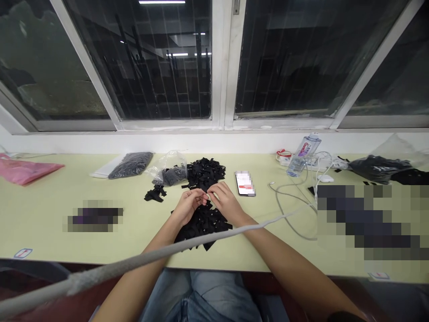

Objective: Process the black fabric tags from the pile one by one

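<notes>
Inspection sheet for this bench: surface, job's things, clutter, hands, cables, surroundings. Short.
Surface: pale yellow-green table.
Job's things: near heap of small black pieces at the hands; far heap beyond.
Clutter: lit phone; tilted bottle; pink bag.
Hands: left hand and right hand close together, fingers bent; anything held too small to tell.
Cables: grey cable looped at right; thick cable crossing the foreground.
Surroundings: windows with dark panes.

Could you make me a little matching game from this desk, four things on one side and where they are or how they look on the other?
1. Phone
2. Pink bag
3. Small black pieces
4. Bottle

A. Heaped close to the left hand and right hand
B. Screen lit
C. Clear, with a printed label
D. At the table's far left

Pairs: 1-B, 2-D, 3-A, 4-C
</notes>
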The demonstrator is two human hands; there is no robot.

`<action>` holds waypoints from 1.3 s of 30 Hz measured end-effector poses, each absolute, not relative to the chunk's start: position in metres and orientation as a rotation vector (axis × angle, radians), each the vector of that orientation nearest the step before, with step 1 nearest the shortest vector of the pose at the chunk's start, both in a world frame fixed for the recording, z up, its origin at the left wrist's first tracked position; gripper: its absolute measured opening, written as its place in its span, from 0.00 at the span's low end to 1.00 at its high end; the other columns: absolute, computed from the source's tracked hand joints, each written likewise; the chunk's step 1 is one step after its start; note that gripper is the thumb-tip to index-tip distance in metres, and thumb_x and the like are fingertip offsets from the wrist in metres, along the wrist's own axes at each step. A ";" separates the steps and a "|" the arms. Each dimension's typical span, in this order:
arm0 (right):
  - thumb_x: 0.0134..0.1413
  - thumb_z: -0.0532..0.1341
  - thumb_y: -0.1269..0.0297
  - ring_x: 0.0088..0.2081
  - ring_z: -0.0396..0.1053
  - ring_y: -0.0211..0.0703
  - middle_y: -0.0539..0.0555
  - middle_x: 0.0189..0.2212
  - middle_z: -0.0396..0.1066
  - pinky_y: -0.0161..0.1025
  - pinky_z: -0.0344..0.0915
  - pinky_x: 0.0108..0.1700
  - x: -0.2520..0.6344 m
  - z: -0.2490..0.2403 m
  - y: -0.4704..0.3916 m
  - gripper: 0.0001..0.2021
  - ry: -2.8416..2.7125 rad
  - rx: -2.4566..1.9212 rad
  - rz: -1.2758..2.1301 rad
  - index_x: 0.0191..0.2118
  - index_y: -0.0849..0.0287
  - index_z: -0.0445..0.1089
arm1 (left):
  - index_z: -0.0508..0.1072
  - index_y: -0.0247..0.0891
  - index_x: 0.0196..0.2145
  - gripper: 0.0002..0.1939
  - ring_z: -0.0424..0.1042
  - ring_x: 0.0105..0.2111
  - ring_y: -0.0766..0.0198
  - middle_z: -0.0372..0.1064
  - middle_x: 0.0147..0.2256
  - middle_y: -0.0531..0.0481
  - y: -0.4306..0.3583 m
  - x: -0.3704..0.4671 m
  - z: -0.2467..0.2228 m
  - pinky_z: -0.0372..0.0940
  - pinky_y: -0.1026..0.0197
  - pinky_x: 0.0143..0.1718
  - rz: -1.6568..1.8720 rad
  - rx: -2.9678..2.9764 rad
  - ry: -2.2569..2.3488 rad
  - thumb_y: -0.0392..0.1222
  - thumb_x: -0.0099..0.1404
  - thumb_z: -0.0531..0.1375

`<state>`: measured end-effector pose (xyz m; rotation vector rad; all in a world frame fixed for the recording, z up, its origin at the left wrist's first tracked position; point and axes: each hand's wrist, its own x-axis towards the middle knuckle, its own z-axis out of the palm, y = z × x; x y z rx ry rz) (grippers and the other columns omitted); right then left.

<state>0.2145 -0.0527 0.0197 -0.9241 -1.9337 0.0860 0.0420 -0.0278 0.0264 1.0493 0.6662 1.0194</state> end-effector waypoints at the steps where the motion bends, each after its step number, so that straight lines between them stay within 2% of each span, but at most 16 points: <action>1: 0.69 0.52 0.67 0.46 0.65 0.47 0.56 0.40 0.70 0.46 0.66 0.49 0.215 0.020 -0.053 0.08 -1.927 -0.923 0.090 0.44 0.56 0.69 | 0.76 0.32 0.29 0.10 0.69 0.28 0.67 0.72 0.30 0.46 -0.027 0.042 0.026 0.65 0.63 0.34 1.015 1.053 0.662 0.43 0.58 0.68; 8: 0.69 0.53 0.67 0.44 0.67 0.46 0.55 0.39 0.70 0.45 0.66 0.47 0.212 0.020 -0.055 0.07 -1.845 -0.923 0.195 0.43 0.55 0.69 | 0.77 0.32 0.32 0.12 0.68 0.29 0.68 0.71 0.30 0.48 -0.025 0.039 0.023 0.65 0.64 0.35 0.974 1.106 0.646 0.46 0.60 0.69; 21: 0.68 0.53 0.66 0.44 0.68 0.46 0.55 0.38 0.71 0.43 0.66 0.47 0.207 0.019 -0.057 0.07 -1.779 -0.932 0.240 0.42 0.56 0.69 | 0.75 0.33 0.28 0.16 0.69 0.28 0.68 0.72 0.26 0.50 -0.025 0.043 0.020 0.64 0.64 0.35 1.062 1.111 0.712 0.46 0.52 0.74; 39: 0.66 0.54 0.64 0.42 0.69 0.45 0.55 0.38 0.72 0.41 0.67 0.44 0.204 0.014 -0.057 0.08 -1.657 -1.046 0.362 0.41 0.56 0.70 | 0.79 0.36 0.30 0.14 0.70 0.29 0.62 0.74 0.27 0.48 -0.023 0.042 0.016 0.65 0.60 0.34 1.252 1.450 0.892 0.49 0.55 0.71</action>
